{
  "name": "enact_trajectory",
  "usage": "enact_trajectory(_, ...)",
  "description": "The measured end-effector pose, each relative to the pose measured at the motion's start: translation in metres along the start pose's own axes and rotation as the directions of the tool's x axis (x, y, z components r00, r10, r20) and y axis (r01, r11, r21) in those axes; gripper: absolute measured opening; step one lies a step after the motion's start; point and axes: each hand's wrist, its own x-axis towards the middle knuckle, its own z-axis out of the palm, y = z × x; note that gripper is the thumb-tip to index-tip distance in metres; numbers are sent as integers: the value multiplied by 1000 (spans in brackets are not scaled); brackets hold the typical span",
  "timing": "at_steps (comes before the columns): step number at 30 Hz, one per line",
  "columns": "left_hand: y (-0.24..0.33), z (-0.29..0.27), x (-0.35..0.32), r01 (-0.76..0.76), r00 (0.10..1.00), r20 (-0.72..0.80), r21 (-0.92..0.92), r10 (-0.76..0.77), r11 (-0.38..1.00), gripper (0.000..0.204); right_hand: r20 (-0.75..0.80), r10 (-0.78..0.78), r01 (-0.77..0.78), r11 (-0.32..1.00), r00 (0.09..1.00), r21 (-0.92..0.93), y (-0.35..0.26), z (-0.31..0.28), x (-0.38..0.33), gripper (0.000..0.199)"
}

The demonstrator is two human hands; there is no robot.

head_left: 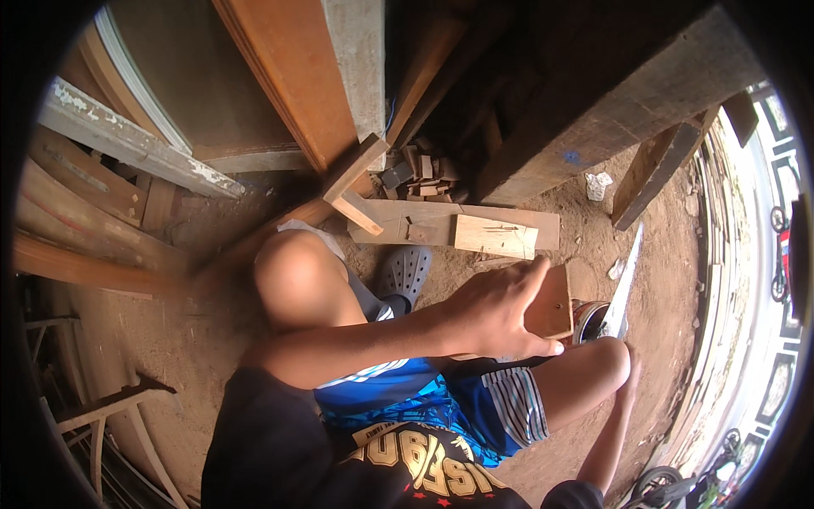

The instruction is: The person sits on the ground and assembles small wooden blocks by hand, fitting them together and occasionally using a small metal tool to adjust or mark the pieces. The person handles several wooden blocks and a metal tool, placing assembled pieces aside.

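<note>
My left hand (pixel 500 312) reaches across in front of me with its fingers and thumb gripping a brown wooden block (pixel 554 304). My right hand (pixel 632 363) is beside my right knee, its fingers hidden from view. Just past that knee a saw blade (pixel 626 280) slants upward beside a round can (pixel 587 319); the saw's handle does not show. On the ground ahead lies a flat board (pixel 386 222) with a pale piece of wood (pixel 494 237) on it.
Small wood offcuts (pixel 431 176) are heaped beyond the board. A thick wooden beam (pixel 610 127) slants across the upper right, and an orange-brown door frame (pixel 292 81) stands at the upper left. Long planks (pixel 708 314) line the right side. A T-shaped wooden piece (pixel 356 180) is near my left knee.
</note>
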Motion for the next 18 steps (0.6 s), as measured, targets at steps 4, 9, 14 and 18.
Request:
enact_trajectory(4,10,3,-5,-155,986,-71,-58,150,986,90,-24,-206,207,964,978,165,-83,-84,65,18)
enact_trajectory(9,2,11,-16,-224,969,-118,-54,216,973,85,-40,-564,558,799,825,223,-255,-89,117,20)
enact_trajectory(14,-2,13,-19,-315,935,-185,-47,302,948,82,291,-666,583,744,687,327,-369,7,155,37)
enact_trajectory(18,8,-7,-23,-241,966,-130,-150,223,959,81,260,-676,653,736,689,182,-429,126,170,34)
